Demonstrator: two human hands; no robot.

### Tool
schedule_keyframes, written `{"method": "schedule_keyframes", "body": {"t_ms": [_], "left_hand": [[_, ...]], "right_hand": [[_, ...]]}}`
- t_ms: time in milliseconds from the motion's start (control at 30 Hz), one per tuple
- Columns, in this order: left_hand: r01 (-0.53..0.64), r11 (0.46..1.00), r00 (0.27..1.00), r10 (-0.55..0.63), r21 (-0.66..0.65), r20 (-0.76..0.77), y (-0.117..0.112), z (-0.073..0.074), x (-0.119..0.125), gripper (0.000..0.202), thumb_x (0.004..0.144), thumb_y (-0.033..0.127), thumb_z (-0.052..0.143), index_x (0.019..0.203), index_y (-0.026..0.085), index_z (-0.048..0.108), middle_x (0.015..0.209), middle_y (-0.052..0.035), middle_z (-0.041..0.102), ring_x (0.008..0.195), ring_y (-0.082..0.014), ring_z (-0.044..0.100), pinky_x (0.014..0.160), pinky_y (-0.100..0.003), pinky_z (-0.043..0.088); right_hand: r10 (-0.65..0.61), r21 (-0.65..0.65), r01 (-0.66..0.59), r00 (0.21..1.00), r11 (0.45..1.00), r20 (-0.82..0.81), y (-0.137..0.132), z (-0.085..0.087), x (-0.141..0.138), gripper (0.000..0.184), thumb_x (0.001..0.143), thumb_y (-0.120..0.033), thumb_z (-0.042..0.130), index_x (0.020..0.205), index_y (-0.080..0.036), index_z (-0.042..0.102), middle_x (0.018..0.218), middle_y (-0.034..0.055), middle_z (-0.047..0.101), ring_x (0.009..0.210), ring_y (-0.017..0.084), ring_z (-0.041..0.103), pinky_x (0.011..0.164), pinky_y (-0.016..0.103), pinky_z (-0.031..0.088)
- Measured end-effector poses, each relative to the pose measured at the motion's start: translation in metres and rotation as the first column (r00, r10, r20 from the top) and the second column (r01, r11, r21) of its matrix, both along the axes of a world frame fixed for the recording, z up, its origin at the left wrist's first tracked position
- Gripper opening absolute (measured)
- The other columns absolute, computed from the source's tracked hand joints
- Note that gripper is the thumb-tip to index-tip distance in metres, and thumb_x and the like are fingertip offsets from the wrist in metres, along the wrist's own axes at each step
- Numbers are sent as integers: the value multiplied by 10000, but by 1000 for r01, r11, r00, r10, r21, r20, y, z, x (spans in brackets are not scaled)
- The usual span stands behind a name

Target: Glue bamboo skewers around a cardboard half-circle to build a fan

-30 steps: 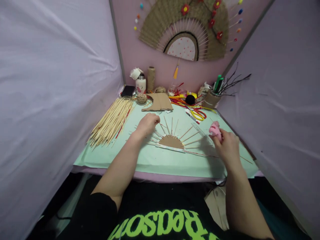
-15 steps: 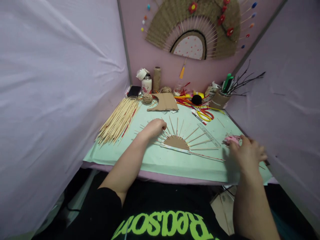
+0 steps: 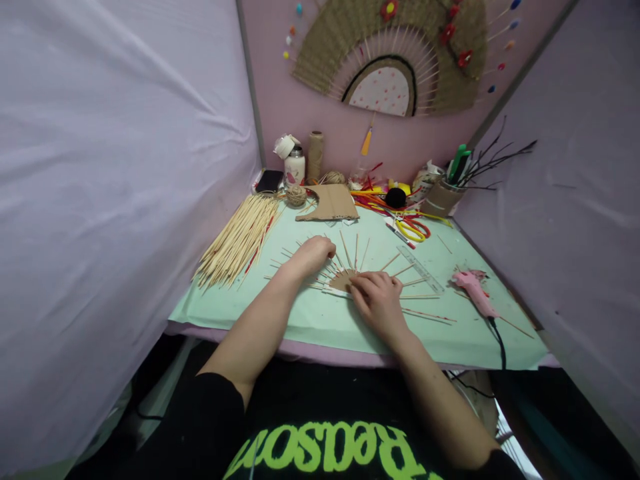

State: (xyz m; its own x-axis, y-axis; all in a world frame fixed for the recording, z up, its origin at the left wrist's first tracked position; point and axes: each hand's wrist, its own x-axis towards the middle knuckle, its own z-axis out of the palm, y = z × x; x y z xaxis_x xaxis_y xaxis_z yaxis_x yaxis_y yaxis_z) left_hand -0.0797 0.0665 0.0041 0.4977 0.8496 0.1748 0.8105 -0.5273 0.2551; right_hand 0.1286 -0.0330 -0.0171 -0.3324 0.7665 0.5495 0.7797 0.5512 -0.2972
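On the green mat (image 3: 320,323), a half-built fan: left hand (image 3: 313,257) curled over its skewers (image 3: 357,248), grip unclear; right hand (image 3: 377,300) flat and empty on the cardboard half-disc (image 3: 343,279). A pile of loose skewers (image 3: 240,240) lies unused, and the glue gun (image 3: 475,290) is set aside.

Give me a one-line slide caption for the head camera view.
Left hand and right hand rest on a cardboard-and-skewer fan frame; pink glue gun lies on the green mat.

Craft corner, fabric-walled booth, bench (image 3: 320,327) with skewers (image 3: 237,241), twine (image 3: 315,155), scissors (image 3: 413,230), glue gun (image 3: 475,288), woven fan (image 3: 390,57) on wall
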Motion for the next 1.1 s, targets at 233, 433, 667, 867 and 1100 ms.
{"method": "schedule_keyframes", "body": {"t_ms": [233, 433, 667, 867, 1100], "left_hand": [[21, 1000, 1000, -21, -21, -8, 3, -3, 1, 258, 718, 89, 513, 797, 137, 754, 819, -90, 697, 778, -200, 571, 722, -296, 424], [23, 999, 1000, -23, -36, 0, 4, -7, 1, 262, 702, 87, 514, 787, 140, 756, 821, -81, 698, 771, -192, 567, 714, -286, 422], [16, 999, 1000, -17, -33, -8, 0, 0, 2, 267, 720, 104, 509, 806, 132, 759, 826, -93, 697, 779, -201, 568, 723, -295, 428], [2, 999, 999, -4, -50, -35, -2, 4, 3, 266, 716, 97, 513, 807, 128, 761, 833, -101, 703, 798, -208, 583, 726, -295, 431], [0, 999, 999, -2, -49, -50, -1, 4, 5, 256, 709, 92, 521, 794, 122, 760, 826, -104, 709, 782, -204, 581, 729, -296, 434]], "right_hand": [[-50, -7, 50, 998, 999, 30, 0, -4, -1, 196, 967, -291, 544, 975, -236, 732, 1026, 55, 725, 1014, 216, 550, 903, 399, 259], [-83, -62, 88, 993, 994, 77, -1, -2, -6, 212, 960, -304, 529, 1047, -252, 716, 1101, 65, 686, 1060, 233, 499, 919, 403, 233], [-121, -148, 149, 976, 978, 183, 0, 5, -13, 237, 951, -318, 524, 1107, -283, 700, 1098, 72, 637, 1047, 252, 470, 907, 422, 238], [-126, -157, 167, 961, 973, 246, 3, 9, -18, 258, 960, -321, 498, 1125, -292, 695, 1088, 74, 610, 1026, 249, 456, 912, 426, 242], [-115, -168, 162, 960, 972, 257, 6, 7, -21, 266, 964, -323, 488, 1141, -301, 686, 1108, 76, 603, 1042, 253, 444, 913, 424, 233]]}}
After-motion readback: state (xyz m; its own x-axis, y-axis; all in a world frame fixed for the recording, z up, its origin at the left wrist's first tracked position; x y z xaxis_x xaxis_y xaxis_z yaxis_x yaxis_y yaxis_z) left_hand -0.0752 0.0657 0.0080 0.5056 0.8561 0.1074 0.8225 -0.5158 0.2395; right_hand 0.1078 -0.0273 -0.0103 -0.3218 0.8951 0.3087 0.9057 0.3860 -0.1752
